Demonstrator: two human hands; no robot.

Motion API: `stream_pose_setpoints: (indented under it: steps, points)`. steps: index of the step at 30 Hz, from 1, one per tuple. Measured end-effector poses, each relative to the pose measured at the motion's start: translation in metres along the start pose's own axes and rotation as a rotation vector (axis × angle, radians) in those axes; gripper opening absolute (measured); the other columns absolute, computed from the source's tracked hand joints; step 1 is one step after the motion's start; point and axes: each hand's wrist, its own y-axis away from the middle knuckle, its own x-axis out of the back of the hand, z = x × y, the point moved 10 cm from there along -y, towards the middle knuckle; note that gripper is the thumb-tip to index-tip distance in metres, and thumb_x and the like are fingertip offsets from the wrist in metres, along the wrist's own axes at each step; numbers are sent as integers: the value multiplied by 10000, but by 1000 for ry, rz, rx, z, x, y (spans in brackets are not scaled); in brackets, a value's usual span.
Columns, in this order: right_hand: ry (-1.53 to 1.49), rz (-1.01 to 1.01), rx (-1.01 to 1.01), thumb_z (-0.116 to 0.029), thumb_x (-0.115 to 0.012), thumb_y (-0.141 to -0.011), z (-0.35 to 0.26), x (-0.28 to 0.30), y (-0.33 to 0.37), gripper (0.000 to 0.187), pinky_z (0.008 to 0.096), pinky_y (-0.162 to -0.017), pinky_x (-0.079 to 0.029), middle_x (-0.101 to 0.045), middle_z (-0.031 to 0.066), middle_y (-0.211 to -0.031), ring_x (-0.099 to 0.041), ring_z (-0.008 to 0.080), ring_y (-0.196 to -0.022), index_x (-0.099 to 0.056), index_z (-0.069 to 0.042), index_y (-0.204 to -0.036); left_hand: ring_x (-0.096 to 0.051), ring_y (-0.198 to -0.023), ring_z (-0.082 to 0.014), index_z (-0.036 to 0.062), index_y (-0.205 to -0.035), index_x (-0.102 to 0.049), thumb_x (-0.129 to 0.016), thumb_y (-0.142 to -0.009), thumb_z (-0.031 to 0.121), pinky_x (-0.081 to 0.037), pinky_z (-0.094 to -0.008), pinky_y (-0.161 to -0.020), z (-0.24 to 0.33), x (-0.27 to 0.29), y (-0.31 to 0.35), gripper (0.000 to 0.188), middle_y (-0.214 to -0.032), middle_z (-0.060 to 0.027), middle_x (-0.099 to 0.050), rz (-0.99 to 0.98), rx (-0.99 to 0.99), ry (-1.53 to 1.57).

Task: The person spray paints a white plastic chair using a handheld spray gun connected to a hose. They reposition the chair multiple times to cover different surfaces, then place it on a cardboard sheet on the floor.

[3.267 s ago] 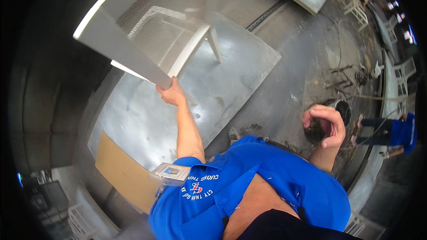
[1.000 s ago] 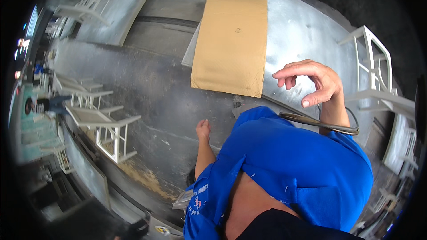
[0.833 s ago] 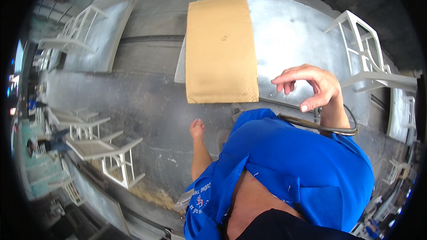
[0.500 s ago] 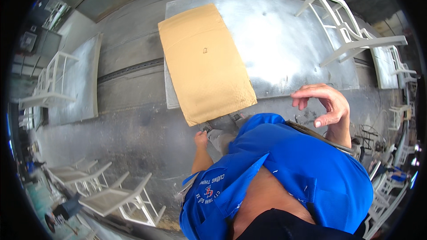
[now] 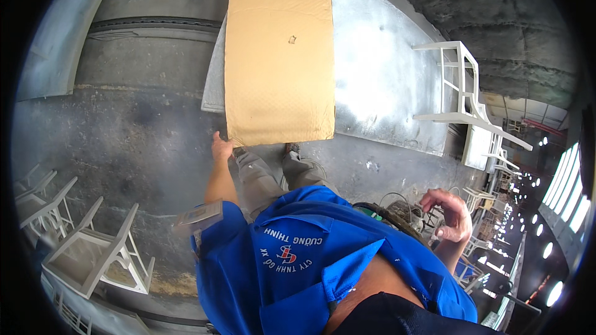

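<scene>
The cardboard sheet (image 5: 279,62) lies across the left end of the silvery platform (image 5: 385,68), jutting past the platform's near edge and hiding much of that end. The left hand (image 5: 222,147) is at the sheet's near left corner, thumb toward it; I can't make out whether they touch or how tightly the fingers are closed. The right hand (image 5: 448,214) hangs well apart from the sheet, loosely curled, thumb standing off from the fingers, its forearm vanishing behind the blue shirt (image 5: 285,291). A white chair (image 5: 461,116) stands at the platform's right end; the shapes beyond it blur together.
</scene>
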Motion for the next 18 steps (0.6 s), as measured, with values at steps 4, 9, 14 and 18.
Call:
stream_pose_setpoints:
  steps: [4,9,14,18]
  points:
    - [-29,57,-61,-454,-919,-683,-6,-9,8,940,398,-859,-528,-692,231,-1141,-679,299,-977,-587,78,-1383,-533,-1346,-409,114,-1570,-321,-820,-816,219,-462,-457,-1119,-15,-12,-18,910,-1478,-261,-514,-88,32,41]
    - [-49,44,-128,-442,-903,-710,-9,-24,2,891,423,-876,-535,-683,240,-1129,-676,324,-980,-594,78,-1364,-513,-1365,-416,94,-1588,-260,-849,-798,238,-451,-458,-1133,-24,-40,-32,997,-1542,-299,-414,-118,-62,11]
    - [114,132,-161,-457,-891,-703,-34,-14,-4,874,405,-836,-547,-685,242,-1121,-684,315,-930,-611,93,-1322,-599,-1275,-398,86,-1605,-174,-875,-765,201,-490,-442,-1087,-33,-73,-57,1100,-1373,-271,-592,-204,12,96]
    - [199,190,-185,-528,-893,-711,-53,-6,-3,902,393,-836,-543,-685,229,-1118,-681,300,-926,-621,93,-1306,-664,-1192,-375,76,-1582,-219,-874,-755,174,-521,-433,-1034,-19,-86,-65,1059,-1219,-223,-697,-241,22,315]
